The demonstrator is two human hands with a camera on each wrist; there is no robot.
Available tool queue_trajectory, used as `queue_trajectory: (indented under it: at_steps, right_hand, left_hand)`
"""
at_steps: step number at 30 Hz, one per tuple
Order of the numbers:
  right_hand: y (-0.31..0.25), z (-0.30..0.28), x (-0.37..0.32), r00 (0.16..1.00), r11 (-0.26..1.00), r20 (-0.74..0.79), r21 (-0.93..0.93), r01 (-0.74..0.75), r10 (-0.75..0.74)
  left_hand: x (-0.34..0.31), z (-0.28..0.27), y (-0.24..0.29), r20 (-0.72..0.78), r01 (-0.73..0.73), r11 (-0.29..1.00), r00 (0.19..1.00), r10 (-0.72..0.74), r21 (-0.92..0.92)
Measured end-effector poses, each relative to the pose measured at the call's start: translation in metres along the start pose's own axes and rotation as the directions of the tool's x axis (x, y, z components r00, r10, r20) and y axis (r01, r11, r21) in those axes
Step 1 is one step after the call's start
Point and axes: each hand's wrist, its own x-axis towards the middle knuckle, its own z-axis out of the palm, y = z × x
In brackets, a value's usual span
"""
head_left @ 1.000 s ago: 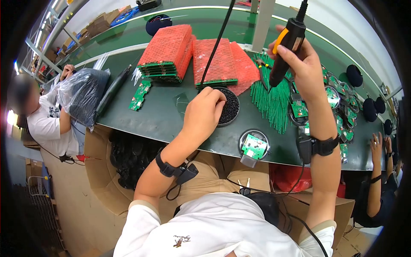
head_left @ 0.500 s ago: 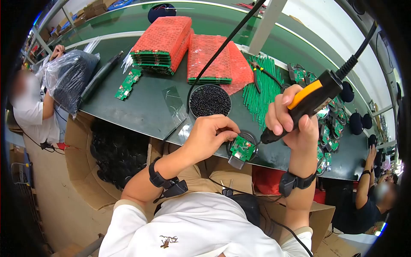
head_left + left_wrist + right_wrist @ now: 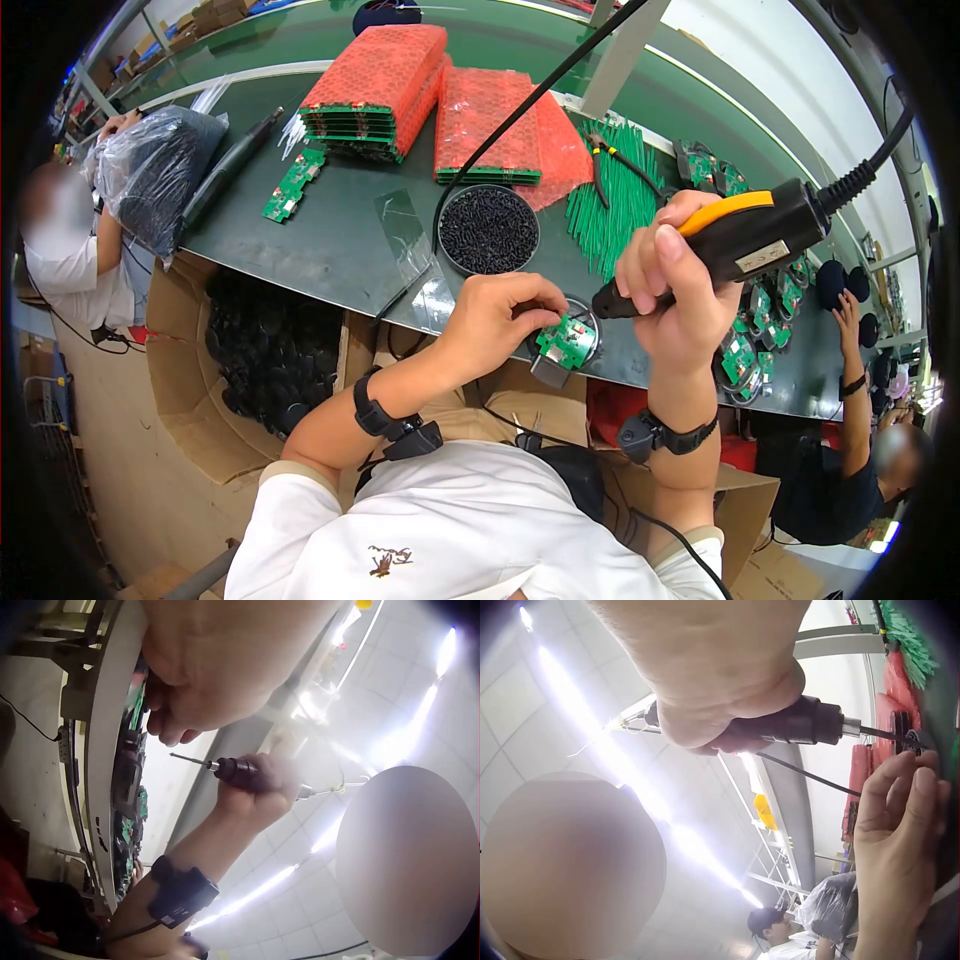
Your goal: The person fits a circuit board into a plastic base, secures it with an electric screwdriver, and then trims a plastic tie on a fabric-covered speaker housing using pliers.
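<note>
My right hand grips a black electric screwdriver with an orange lever, its cord running off to the upper right. Its nose tilts down toward a green circuit board, which sits in a round black housing at the bench's front edge. A grey block sticks out at the board's near side. My left hand has thumb and forefinger brought together at the board's left edge; I cannot tell what lies between them. In the right wrist view the screwdriver's thin bit reaches close to the left fingertips.
Behind the left hand stands a round dish of small black pieces. Boards in red bubble wrap, green strips and cutters lie beyond. More boards in housings crowd the right. A carton of black parts stands below.
My left hand has come from the dish to the board. The screwdriver has swung down from upright over the green strips to a slant beside the board.
</note>
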Motion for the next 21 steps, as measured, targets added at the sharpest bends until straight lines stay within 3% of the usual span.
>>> queue_trajectory:
  at_steps: [5, 13, 17, 21]
  right_hand:
    - [0.0045, 0.0065, 0.0002, 1.0, 0.999, 0.009, 0.039, 0.026, -0.027]
    - [0.0073, 0.0066, -0.0012, 0.999, 0.999, -0.004, 0.019, 0.041, -0.041]
    - [0.0091, 0.0067, -0.0034, 0.999, 0.999, -0.012, 0.003, 0.044, -0.044]
    - [0.009, 0.0057, -0.0051, 0.998, 0.997, -0.015, -0.03, 0.067, -0.067]
  left_hand:
    - [-0.0007, -0.0008, -0.0018, 0.002, 0.018, 1.0, 1.0, -0.018, -0.013]
    - [0.0007, -0.0016, -0.0037, 0.0, -0.075, 0.995, 0.997, 0.075, 0.066]
    - [-0.0003, 0.001, -0.0017, -0.031, -0.014, 0.999, 0.999, 0.015, 0.03]
    - [-0.0013, 0.0006, 0.0045, -0.039, -0.006, 0.992, 0.999, 0.011, 0.128]
